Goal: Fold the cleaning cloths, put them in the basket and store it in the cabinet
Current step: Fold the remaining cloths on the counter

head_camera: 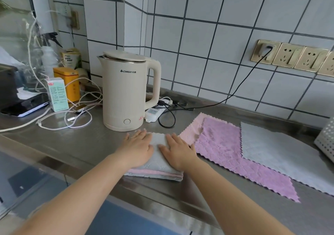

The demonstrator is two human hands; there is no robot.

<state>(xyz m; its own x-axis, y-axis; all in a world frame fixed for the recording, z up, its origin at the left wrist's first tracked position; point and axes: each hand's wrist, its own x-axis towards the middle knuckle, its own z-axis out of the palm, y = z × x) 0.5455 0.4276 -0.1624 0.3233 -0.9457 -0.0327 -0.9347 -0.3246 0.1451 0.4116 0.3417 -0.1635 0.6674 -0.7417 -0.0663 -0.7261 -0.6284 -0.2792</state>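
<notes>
Two bare, sleeveless forearms; a thin ring on the left hand (138, 147).

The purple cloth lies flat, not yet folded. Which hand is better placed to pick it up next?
Probably the right hand: it presses the folded stack on the side nearest the purple cloth. The left hand would have to cross over.

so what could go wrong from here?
1. Both hands, left and right, press flat on the folded stack, which lies near the counter's front edge; a careless lift could tip it off.
2. The kettle and its cord sit just behind the stack; a forward reach may bump or snag them.
3. The purple cloth, pink cloth and grey cloth overlap; pulling one may drag the others.
</notes>
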